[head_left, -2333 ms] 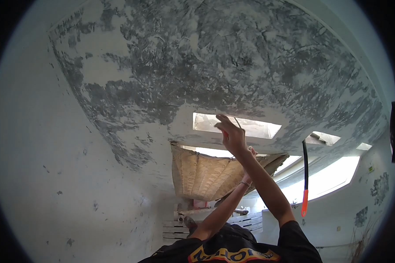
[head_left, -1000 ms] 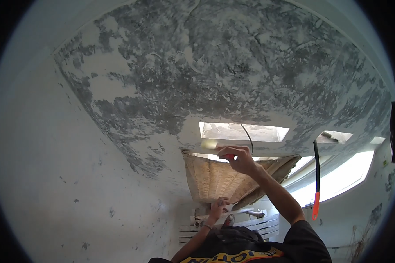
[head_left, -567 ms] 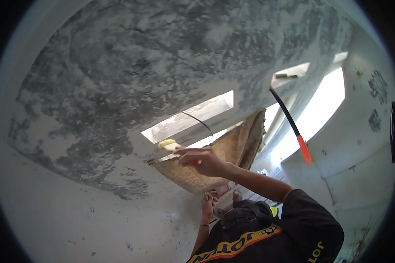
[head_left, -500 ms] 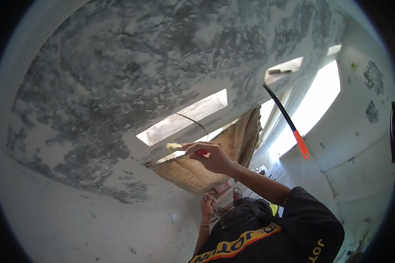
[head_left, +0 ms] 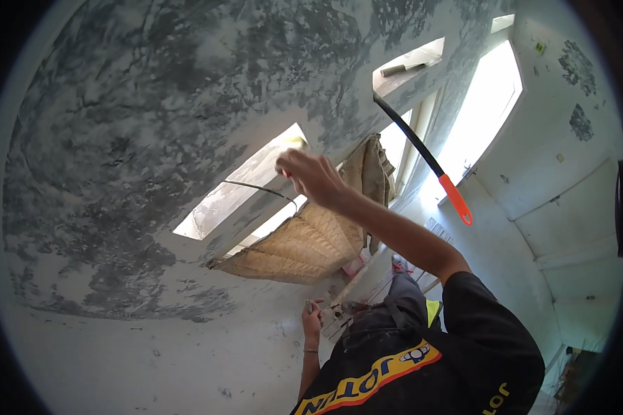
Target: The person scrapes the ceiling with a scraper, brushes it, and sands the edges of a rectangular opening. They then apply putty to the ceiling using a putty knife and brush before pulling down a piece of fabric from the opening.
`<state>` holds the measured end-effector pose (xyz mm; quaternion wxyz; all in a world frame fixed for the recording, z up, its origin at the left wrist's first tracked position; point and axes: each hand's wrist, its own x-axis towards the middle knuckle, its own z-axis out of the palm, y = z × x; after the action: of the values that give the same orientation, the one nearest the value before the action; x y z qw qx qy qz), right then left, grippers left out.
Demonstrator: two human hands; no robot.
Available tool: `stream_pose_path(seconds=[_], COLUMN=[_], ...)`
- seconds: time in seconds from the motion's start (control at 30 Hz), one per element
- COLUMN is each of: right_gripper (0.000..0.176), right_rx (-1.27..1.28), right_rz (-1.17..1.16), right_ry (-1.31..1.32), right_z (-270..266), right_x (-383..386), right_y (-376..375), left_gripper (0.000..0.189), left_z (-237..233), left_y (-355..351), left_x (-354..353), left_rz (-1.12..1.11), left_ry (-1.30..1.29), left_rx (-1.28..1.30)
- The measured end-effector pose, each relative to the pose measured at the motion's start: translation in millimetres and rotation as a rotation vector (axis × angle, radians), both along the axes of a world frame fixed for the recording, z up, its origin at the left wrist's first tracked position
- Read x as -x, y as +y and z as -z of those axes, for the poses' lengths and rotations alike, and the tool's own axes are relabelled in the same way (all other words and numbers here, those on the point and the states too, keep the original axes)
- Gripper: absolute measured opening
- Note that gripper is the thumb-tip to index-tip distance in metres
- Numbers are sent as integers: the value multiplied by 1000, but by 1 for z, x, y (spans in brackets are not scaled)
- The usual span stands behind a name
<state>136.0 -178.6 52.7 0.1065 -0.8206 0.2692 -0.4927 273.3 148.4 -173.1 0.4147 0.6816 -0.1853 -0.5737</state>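
My right hand [head_left: 313,178] is raised, fingers curled round a small paintbrush [head_left: 298,140]. In the head view its pale yellow bristles lie at the upper right end of a recessed rectangular opening [head_left: 246,181] in the patchy grey-and-white wall [head_left: 131,138]. The handle is hidden by my fingers. My left hand [head_left: 312,319] is low by my body, closed on a small greyish thing that I cannot make out. A thin dark cable [head_left: 259,187] curves out of the opening, left of my right hand.
A stained tan padded sheet [head_left: 304,245] hangs below my right forearm. A black rod with an orange handle [head_left: 455,199] juts from a second opening [head_left: 422,54], where a grey-handled tool [head_left: 394,70] lies. A bright window [head_left: 488,104] stands at right.
My right hand has moved up and slightly left with the paintbrush, from below the opening to its upper right end. The camera view has shifted; my left hand stays low and closed.
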Motion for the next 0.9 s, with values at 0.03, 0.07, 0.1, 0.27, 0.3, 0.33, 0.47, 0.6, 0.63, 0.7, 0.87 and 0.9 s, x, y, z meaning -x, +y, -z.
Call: stream_pose_path(seconds=[0.03,0.07,0.1,0.27,0.3,0.33,0.47,0.6,0.63,0.7,0.87,0.9], right_gripper=[15,15,17,30,23,23,16,11,10,9,13,9], right_rx=[-69,-139,-206,104,36,30,-356,-343,-465,-649,-326,-361], right_rz=[-4,-12,-103,-100,-88,-85,-273,-303,-331,-427,-8,65], right_ry=[20,42,-8,-288,-205,-210,-215,-358,-422,-678,-457,-443], right_z=[2,3,0,-9,-12,-8,-4,-32,-40,-63,-90,-87], right_x=[5,11,20,26,30,32,67,145,172,224,329,333], right_y=[18,36,52,34,23,21,46,73,76,78,19,-4], left_gripper=[25,25,25,30,30,31,33,33,33,34,37,37], left_z=[-4,-8,-10,-18,-20,-22,-33,-54,-62,-80,-124,-138], left_y=[-2,-5,-7,-26,-30,-36,-50,-73,-85,-111,-181,-194], left_x=[4,10,16,55,63,72,93,114,123,141,204,220], left_rz=[-36,-75,-95,-282,-286,-285,-202,-149,-90,-35,209,219], left_ry=[-1,-1,-1,10,3,8,37,7,-5,-30,219,218], left_rx=[6,11,9,-52,-59,-54,-50,-106,-50,5,234,230])
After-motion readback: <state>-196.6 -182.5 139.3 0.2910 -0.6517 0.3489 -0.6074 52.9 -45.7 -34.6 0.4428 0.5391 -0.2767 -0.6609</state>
